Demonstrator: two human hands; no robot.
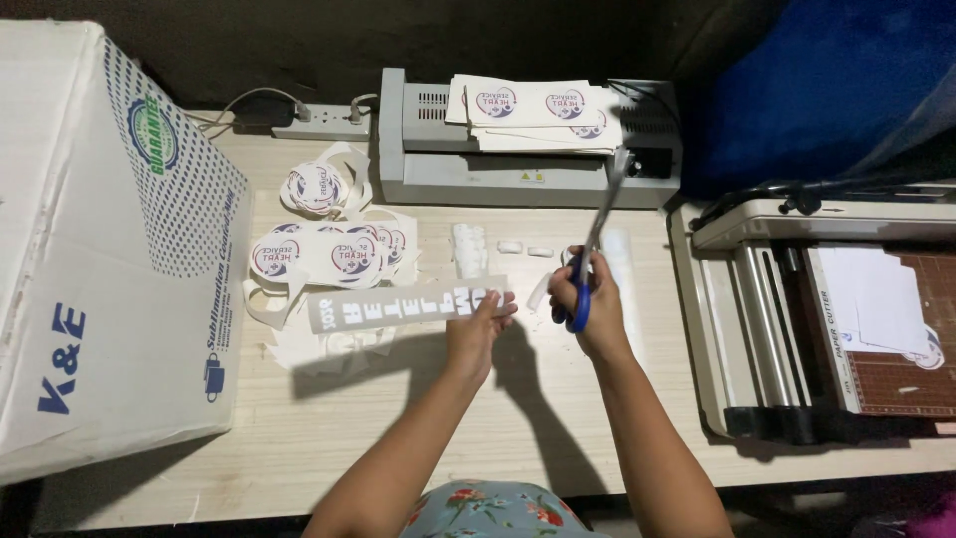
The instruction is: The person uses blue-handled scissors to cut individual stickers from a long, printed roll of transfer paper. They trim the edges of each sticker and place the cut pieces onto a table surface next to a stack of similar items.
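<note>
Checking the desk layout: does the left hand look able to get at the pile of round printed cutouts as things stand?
Probably yes. The left hand holds the grey lettered strip, whose far end already lies beside the round cutouts. Only bare tabletop and paper scraps lie between, though the hand is occupied with the strip.

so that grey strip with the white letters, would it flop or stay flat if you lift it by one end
Probably fairly stiff: the left hand pinches the grey strip at its right end only, yet it reaches out nearly straight. It looks thin and light, so a nudge would likely slide it across the wooden table. If it is laminated, it may be slippery, though that cannot be told here.
</note>
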